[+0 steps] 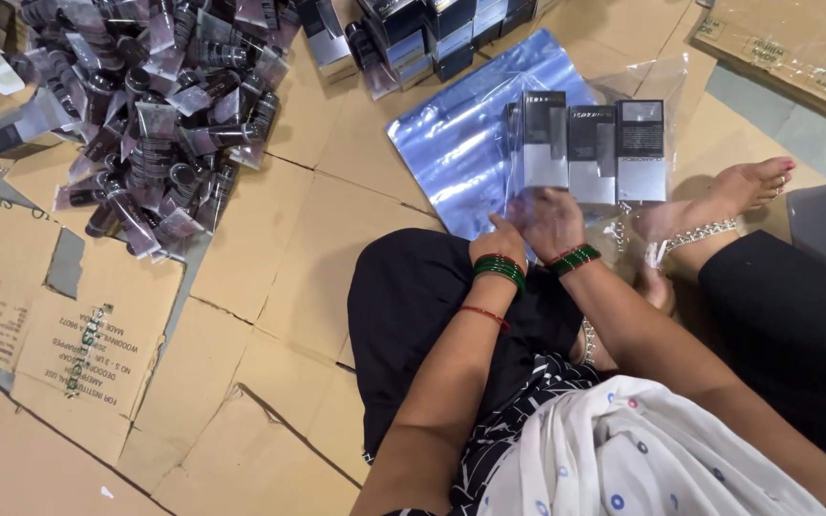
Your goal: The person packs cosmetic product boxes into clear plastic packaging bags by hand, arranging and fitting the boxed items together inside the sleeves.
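Three grey-and-black cartons (593,148) stood side by side inside a clear plastic bag (489,143) on the cardboard floor (270,239). Both hands met at the bag's mouth: the left hand (501,241) pinched its edge, the right hand (552,222) lay inside, fingers spread. One heap of wrapped dark tubes (160,115) lay well apart.

Both hands forward, close together: left hand (501,234) curled, right hand (552,222) spread.

three grey-and-black boxes (593,151) in a row, two hands (528,225), one clear bag (489,134)
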